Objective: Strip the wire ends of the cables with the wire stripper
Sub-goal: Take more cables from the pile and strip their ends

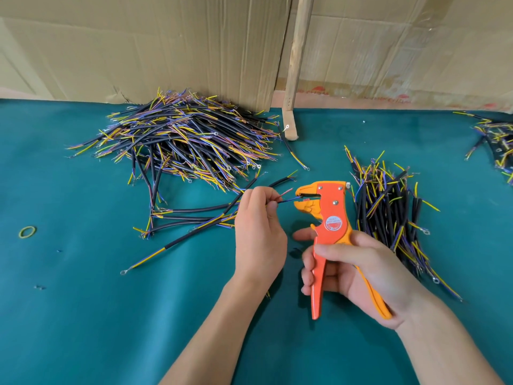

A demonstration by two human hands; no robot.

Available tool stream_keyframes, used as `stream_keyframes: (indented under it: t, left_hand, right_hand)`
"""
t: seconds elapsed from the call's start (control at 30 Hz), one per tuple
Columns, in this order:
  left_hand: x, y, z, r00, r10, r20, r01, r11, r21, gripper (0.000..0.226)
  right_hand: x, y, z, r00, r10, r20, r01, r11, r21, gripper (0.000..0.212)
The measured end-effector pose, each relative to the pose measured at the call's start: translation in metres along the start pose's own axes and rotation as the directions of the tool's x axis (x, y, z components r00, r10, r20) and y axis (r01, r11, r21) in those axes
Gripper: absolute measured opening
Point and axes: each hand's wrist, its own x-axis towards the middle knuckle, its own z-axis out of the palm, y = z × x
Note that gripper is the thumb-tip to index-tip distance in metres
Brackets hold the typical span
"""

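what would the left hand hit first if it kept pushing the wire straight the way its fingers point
Most likely the open mouth of the wire stripper that the right hand holds. The left hand pinches a thin wire whose tip is already at the jaws, and nothing lies between, though depth is hard to judge from one view.

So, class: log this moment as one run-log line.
left hand: pinches cable | blue wire: in stripper mouth | right hand: grips wire stripper | squeeze: not yet

Wire stripper (330, 218): orange and yellow, held upright, jaws open around a blue wire end. Cables: black-sheathed, coloured cores; large pile (183, 137) far left, smaller pile (388, 207) right.
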Motion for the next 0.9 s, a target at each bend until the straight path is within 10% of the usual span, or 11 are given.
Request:
stream_keyframes:
  t: [0.9]
  left_hand:
    - [-0.001,0.0011,-0.0002,0.999,0.038,-0.005,-0.038,0.998,0.043,0.016]
  right_hand:
    - [0.0015,0.0027,0.0042,1.0,-0.027,-0.002,0.027,0.999,-0.045,0.015]
